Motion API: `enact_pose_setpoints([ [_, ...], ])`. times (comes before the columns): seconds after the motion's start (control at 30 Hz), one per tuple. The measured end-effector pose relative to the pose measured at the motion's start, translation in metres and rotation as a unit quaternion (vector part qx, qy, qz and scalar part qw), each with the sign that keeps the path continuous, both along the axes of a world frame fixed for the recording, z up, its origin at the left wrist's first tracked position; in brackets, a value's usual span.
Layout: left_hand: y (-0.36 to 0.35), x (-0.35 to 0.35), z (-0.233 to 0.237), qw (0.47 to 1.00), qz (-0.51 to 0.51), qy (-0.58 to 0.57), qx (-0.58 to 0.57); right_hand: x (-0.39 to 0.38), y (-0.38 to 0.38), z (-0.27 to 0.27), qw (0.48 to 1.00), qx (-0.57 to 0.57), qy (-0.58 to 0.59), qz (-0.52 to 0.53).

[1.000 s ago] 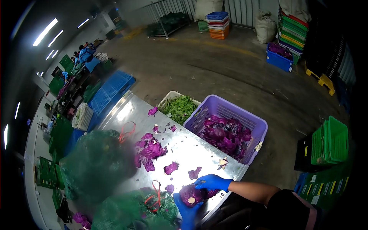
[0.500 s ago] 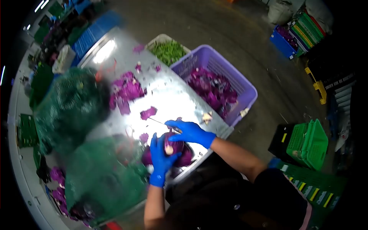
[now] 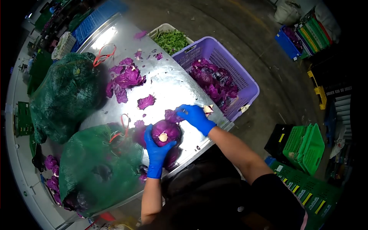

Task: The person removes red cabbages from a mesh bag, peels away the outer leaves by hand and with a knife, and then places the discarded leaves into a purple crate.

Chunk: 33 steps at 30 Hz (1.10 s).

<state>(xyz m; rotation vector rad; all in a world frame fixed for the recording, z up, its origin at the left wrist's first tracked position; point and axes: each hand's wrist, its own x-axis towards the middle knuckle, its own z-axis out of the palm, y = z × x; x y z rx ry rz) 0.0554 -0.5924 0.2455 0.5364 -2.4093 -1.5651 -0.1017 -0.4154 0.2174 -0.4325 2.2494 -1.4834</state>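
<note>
My left hand (image 3: 156, 147), in a blue glove, is wrapped round the side of a red cabbage (image 3: 168, 129) whose pale cut stem faces up. At the cabbage's upper right, the gloved fingers of my right hand (image 3: 196, 118) are closed at the edge of a loose purple leaf (image 3: 173, 116). The knife seen earlier does not show now; my right hand may hide it. More purple cabbage (image 3: 173, 158) lies beneath and beside the held one. On the metal table (image 3: 161, 82) are a single torn leaf (image 3: 146, 101) and a leaf pile (image 3: 128, 78).
A purple basket (image 3: 245, 82) of cabbage leaves stands beyond the table's right edge, beside a pale crate (image 3: 165, 27) of green leaves. Two green mesh sacks (image 3: 67, 96) cover the table's left side. A stem piece (image 3: 208, 110) lies near the right edge. Green crates (image 3: 306, 149) stand on the floor.
My right hand has moved right, off the cabbage, with a leaf now at its fingertips. The knife blade has gone from sight. The cabbage has turned and shifted slightly up in view.
</note>
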Motion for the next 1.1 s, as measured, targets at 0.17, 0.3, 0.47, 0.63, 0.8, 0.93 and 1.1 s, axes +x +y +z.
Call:
enact_pose_setpoints([
  [0.17,-0.012,-0.011,0.009,0.994,-0.109,-0.009,0.028,0.015,-0.001,0.003,0.989,0.042,0.135,-0.046],
  [0.3,-0.01,-0.009,0.016,0.998,-0.058,-0.013,0.016,0.025,-0.004,0.08,0.987,0.103,-0.002,0.124],
  [0.47,0.038,-0.015,0.04,0.995,0.05,-0.026,-0.078,0.031,-0.001,0.051,0.989,0.091,0.047,0.106],
  [0.63,0.032,-0.029,0.023,0.986,0.02,-0.051,-0.158,0.036,0.011,0.072,0.945,0.236,0.184,0.134],
  [0.8,0.027,-0.037,0.022,0.997,0.009,-0.053,-0.06,0.056,0.019,0.074,0.929,0.25,0.22,0.164],
  [0.93,0.022,-0.038,0.01,0.993,0.011,-0.021,-0.119,0.053,0.017,0.072,0.92,0.26,0.244,0.166],
  [1.1,0.026,-0.049,0.029,0.994,0.051,-0.073,-0.056,0.039,0.005,0.075,0.922,0.234,0.275,0.138],
])
